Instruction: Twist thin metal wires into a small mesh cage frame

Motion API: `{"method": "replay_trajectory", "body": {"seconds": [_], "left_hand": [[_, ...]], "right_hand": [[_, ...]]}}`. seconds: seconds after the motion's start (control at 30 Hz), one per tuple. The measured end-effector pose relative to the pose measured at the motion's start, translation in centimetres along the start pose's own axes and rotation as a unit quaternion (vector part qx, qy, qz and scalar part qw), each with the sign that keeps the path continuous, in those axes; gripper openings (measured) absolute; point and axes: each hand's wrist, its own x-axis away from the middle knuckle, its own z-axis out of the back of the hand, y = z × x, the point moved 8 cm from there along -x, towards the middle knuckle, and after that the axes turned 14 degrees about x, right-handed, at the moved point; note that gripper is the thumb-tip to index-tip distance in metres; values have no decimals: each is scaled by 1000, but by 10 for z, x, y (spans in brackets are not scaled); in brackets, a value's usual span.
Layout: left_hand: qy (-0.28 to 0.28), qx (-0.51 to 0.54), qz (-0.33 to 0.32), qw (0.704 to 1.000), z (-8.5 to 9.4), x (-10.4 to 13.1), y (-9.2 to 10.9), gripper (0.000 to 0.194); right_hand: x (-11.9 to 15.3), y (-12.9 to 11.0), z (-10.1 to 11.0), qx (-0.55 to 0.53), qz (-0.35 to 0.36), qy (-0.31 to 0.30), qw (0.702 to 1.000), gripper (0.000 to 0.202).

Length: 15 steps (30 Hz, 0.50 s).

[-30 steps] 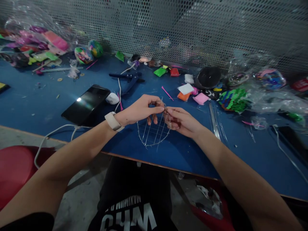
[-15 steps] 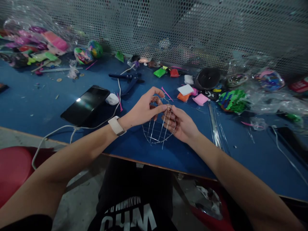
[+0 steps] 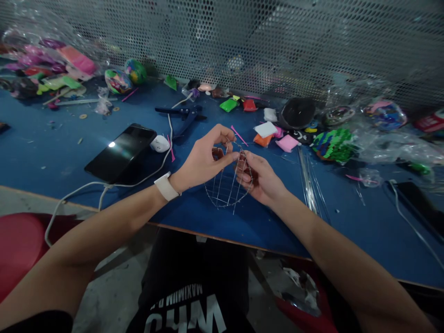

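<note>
A rounded wire frame (image 3: 228,204) with crossing wires is held between my hands above the blue table, near its front edge. My left hand (image 3: 211,157), with a white band on the wrist, has its fingers curled round the frame's upper left part, thumb pointing right. My right hand (image 3: 260,178) grips the upper right side, its thumb and fingertips near my left thumb. The wires cross in front of the right fingers. Fine wire ends between the fingertips are too small to make out.
Blue-handled pliers (image 3: 187,118) and a black phone (image 3: 121,152) with a white cable lie left. Clay packets (image 3: 287,143), a dark bowl (image 3: 298,113) and straight wires (image 3: 310,185) are right. A perforated metal panel (image 3: 215,41) stands behind. A red stool (image 3: 21,249) is lower left.
The whole view has shifted slightly. My hands keep nearly the same hold on the wire frame, with only small finger movements.
</note>
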Motion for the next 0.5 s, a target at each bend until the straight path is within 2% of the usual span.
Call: {"method": "replay_trajectory", "body": {"seconds": [0.5], "left_hand": [[-10, 7, 5, 1000, 0, -1, 0, 30]], "right_hand": [[0, 3, 8, 27, -12, 29, 999, 57]]}}
